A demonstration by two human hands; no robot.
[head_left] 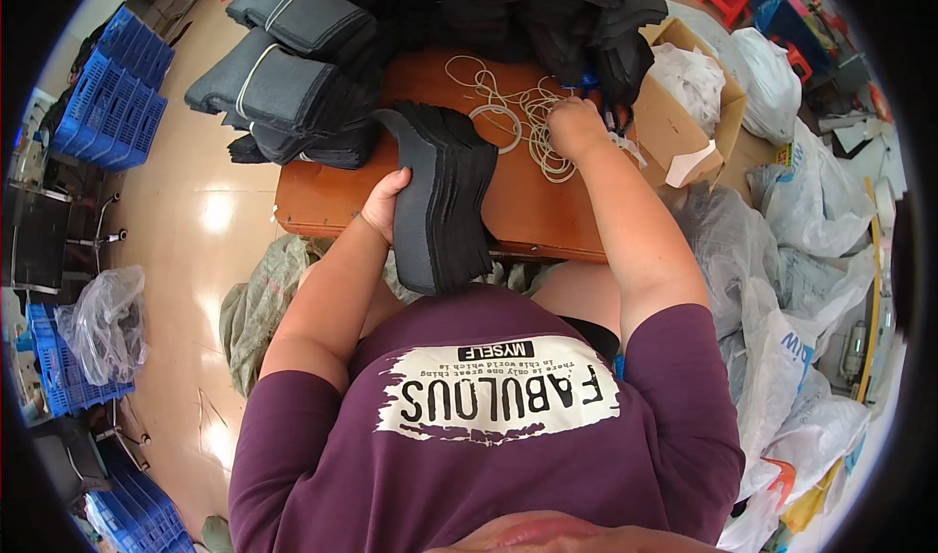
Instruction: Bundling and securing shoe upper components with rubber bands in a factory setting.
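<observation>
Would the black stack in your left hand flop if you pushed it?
The stack probably bends a bit, since its layers curve together. It might slide apart without the left hand, as it looks untied.

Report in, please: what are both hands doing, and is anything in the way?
Left hand gripping black stack, no tie visible around it. Right hand at tangled pale bands on brown table, grip unclear. Banded black bundles crowd table's far side.

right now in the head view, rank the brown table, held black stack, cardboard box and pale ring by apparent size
1. Brown table
2. Held black stack and cardboard box: too alike to rank
3. Pale ring
</observation>
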